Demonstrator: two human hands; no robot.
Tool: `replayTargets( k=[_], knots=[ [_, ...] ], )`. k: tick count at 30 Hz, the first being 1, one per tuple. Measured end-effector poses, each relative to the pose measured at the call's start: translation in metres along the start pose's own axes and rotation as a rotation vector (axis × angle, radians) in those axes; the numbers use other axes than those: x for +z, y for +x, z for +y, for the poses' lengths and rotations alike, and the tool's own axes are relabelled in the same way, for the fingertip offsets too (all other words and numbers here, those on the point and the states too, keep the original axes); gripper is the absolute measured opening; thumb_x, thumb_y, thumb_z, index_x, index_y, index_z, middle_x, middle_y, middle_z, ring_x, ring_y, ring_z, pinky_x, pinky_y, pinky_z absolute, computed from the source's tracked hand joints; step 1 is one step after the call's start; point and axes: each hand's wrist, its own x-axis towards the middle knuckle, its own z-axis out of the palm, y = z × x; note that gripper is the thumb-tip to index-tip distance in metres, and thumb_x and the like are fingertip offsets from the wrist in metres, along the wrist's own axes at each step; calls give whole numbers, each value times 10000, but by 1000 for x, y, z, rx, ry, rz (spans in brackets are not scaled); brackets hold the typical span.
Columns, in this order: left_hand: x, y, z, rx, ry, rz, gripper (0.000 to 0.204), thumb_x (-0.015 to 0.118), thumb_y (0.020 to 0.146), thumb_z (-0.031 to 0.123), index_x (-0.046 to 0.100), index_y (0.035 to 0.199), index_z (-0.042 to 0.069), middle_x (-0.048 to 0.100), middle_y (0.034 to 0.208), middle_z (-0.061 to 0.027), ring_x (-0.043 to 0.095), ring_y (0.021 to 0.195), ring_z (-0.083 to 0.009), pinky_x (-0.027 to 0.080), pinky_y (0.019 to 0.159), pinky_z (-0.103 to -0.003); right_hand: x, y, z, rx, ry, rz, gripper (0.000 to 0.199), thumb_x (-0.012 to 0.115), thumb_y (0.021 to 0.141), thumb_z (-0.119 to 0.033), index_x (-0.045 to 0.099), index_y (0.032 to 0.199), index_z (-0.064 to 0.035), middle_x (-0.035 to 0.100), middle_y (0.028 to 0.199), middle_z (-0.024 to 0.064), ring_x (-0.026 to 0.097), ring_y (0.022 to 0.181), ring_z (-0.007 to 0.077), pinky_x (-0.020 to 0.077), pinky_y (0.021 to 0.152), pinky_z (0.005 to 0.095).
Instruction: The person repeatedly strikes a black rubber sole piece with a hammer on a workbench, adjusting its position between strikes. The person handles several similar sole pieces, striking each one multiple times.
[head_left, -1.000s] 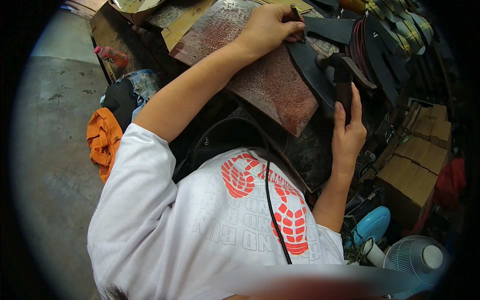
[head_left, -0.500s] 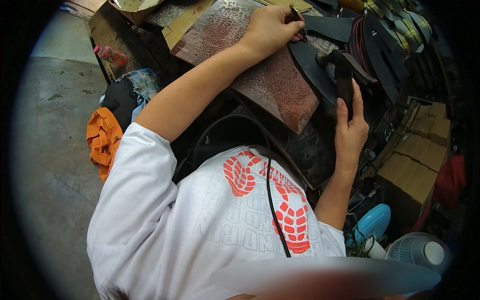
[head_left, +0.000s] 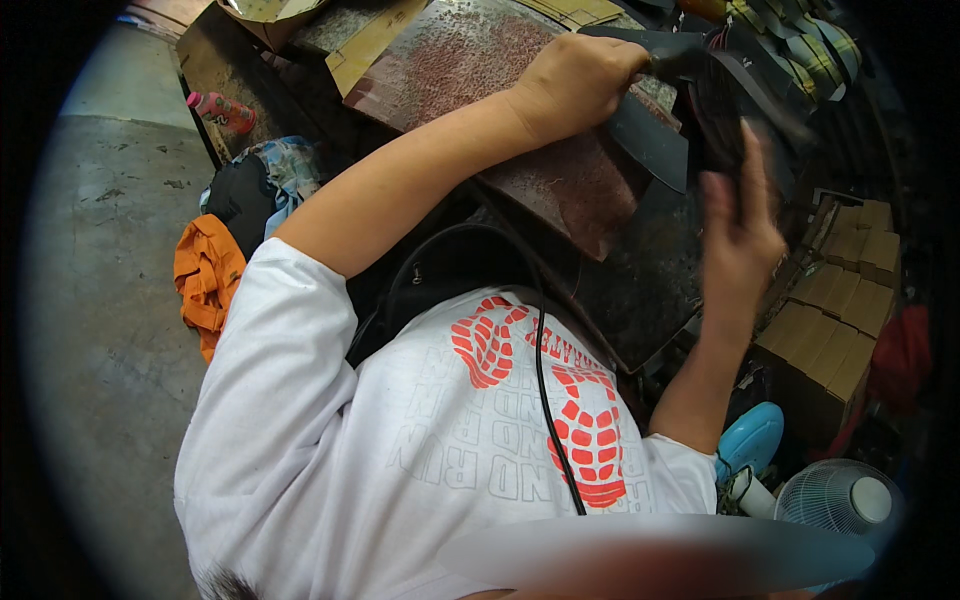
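Observation:
Near the far middle of the bench, my left hand (head_left: pixel 580 85) is closed in a fist. A small dark piece pokes out past its fingers, too hidden to name. My right hand (head_left: pixel 742 225), at the right, holds the dark handle of a hammer (head_left: pixel 722 135). The hammer is smeared by motion, and its head lies close to my left fist. Below the fist lies a flat black sheet piece (head_left: pixel 650 150), overlapping the edge of a pitted reddish-brown board (head_left: pixel 440 65).
Black cut pieces and plaid material (head_left: pixel 825 55) crowd the far right. Stacked cardboard boxes (head_left: pixel 825 325), a blue round thing (head_left: pixel 750 440) and a fan (head_left: pixel 835 500) stand at right. A pink bottle (head_left: pixel 222 112) and orange cloth (head_left: pixel 208 275) are at left. A black cord (head_left: pixel 541 370) crosses my shirt.
My left hand has moved right and a little nearer, its fingers now closed tighter. My right hand has swung right with the hammer, which is now blurred. The black sheet piece has shifted right.

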Motion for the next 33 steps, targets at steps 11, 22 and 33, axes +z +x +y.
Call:
replayTargets(
  k=[11,22,33],
  knots=[
    [3,-3,-31,-858,-766,-103,102,641,972,77,648,975,-26,701,825,-83,688,687,-145,569,624,-263,22,-27,40,93,-238,-177,527,668,974,-344,513,1477,-337,751,1102,132,746,966,305,579,782,399],
    [-5,3,-13,-313,-179,-132,132,690,848,118,701,963,55,705,865,-152,703,812,-337,560,710,-407,-42,3,-1,-251,1,140,551,598,979,-493,596,1279,-30,683,1049,180,681,846,225,534,647,348],
    [11,-4,-16,-230,-49,-32,116,692,849,123,678,909,24,689,827,-167,694,784,-360,559,705,-426,14,-18,40,19,-116,-208,535,685,972,-266,521,1481,-276,726,1183,155,739,1024,278,570,829,379]
  ],
)
